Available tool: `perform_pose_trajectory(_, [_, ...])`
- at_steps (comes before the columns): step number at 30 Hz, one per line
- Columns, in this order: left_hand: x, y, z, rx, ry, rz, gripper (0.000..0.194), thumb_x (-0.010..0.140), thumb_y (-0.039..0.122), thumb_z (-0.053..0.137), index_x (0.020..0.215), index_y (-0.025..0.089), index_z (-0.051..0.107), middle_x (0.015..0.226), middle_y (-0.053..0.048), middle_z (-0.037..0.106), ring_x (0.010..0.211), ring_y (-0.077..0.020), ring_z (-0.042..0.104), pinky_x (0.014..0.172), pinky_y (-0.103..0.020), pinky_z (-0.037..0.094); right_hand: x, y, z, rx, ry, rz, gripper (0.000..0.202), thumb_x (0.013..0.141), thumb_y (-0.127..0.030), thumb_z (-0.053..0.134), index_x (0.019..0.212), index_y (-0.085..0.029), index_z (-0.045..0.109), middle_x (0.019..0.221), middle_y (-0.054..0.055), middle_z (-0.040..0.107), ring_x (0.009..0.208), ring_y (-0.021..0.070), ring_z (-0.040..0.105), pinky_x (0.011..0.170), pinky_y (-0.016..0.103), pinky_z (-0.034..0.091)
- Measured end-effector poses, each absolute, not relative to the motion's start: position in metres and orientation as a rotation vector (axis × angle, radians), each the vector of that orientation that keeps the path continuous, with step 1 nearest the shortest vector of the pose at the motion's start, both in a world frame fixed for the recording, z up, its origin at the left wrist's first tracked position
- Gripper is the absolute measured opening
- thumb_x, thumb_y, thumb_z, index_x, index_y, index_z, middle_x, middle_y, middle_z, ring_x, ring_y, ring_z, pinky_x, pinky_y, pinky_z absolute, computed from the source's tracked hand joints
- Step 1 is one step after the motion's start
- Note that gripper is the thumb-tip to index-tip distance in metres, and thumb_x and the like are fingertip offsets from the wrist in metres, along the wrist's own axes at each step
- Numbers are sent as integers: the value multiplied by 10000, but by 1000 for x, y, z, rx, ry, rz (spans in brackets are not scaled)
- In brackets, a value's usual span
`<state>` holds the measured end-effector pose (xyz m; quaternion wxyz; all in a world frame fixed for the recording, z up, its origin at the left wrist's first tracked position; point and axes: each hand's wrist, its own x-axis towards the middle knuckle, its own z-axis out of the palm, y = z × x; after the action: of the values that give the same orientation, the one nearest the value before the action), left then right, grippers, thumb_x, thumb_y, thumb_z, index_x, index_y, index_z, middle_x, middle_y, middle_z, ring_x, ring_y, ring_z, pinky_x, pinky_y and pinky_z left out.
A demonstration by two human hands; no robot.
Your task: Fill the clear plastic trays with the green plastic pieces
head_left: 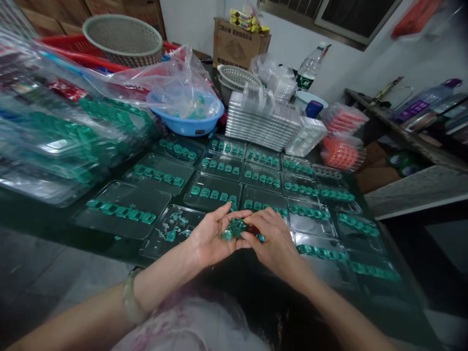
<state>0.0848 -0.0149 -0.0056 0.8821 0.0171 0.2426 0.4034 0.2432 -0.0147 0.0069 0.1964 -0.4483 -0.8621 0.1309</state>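
My left hand [209, 240] is palm up and cupped, with several translucent green plastic pieces [234, 228] lying on the palm and fingers. Over them my right hand [275, 240] has its thumb and fingertips pinched together on one of the green pieces, partly hidden by the fingers. Both hands are above the front of a dark green table. Around them lie shallow clear plastic trays [124, 192], most bearing one row of square green pieces [122, 211]. The tray [151, 249] left of my left hand carries loose, scattered bits instead.
Stacked clear trays with green pieces [73, 141] rise at the left. Farther back are a blue basin [193, 127], a grey basket [122, 39], nested clear trays [259, 119], a cardboard box [237, 46] and a bottle [310, 66]. Red-orange pieces in clear packs [343, 152] sit at the right.
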Motion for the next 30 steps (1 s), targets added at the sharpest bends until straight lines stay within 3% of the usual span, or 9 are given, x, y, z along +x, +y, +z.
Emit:
perform_pose_trajectory(5, [83, -15, -8, 8, 561, 856, 332, 828, 345, 487, 940, 56, 603, 794, -109, 622, 727, -212, 593, 675, -325, 483, 234, -23, 3, -1216, -2247, 462, 169, 746, -113, 563, 890, -201, 579, 814, 16, 609, 788, 179, 484, 726, 332, 369])
perform_pose_trajectory(10, [77, -19, -12, 153, 603, 844, 277, 801, 334, 529, 894, 88, 615, 859, -124, 611, 791, -246, 593, 702, -403, 490, 240, -18, 6, -1240, -2006, 689, 228, 753, -128, 543, 958, -221, 580, 827, 10, 595, 781, 151, 524, 720, 290, 414])
perform_pose_trajectory(13, [74, -24, -12, 303, 716, 868, 203, 746, 269, 614, 874, 112, 615, 820, -90, 598, 717, -191, 587, 542, -270, 468, 247, -14, 7, -1311, -1881, 792, 186, 739, -178, 578, 924, -201, 582, 829, 13, 597, 766, 146, 540, 708, 280, 426])
perform_pose_trajectory(17, [76, -31, -3, 545, 840, 915, 156, 714, 264, 654, 778, 133, 599, 737, -40, 565, 556, -106, 520, 384, -173, 304, 249, -14, 6, -1321, -1855, 866, 125, 733, -220, 598, 855, -193, 593, 779, 4, 594, 722, 134, 536, 684, 268, 427])
perform_pose_trajectory(22, [81, -31, 0, 637, 965, 884, 183, 701, 296, 671, 713, 147, 564, 552, 14, 487, 472, -71, 441, 375, -159, 232, 245, -17, 5, -1294, -1861, 854, 97, 730, -211, 597, 825, -193, 605, 734, -3, 586, 683, 124, 519, 645, 251, 419])
perform_pose_trajectory(26, [82, -26, -6, 618, 943, 836, 212, 687, 315, 685, 695, 142, 562, 519, 24, 457, 451, -60, 399, 372, -158, 183, 244, -17, 6, -1263, -1847, 860, 73, 709, -190, 614, 782, -192, 618, 715, -11, 573, 667, 113, 505, 631, 240, 408])
perform_pose_trajectory(30, [82, -24, -8, 526, 882, 842, 183, 664, 266, 712, 706, 150, 578, 555, 25, 460, 502, -61, 428, 405, -146, 210, 244, -17, 6, -1165, -1611, 1182, 197, 728, -267, 622, 915, -203, 623, 733, -16, 558, 666, 102, 502, 621, 235, 410])
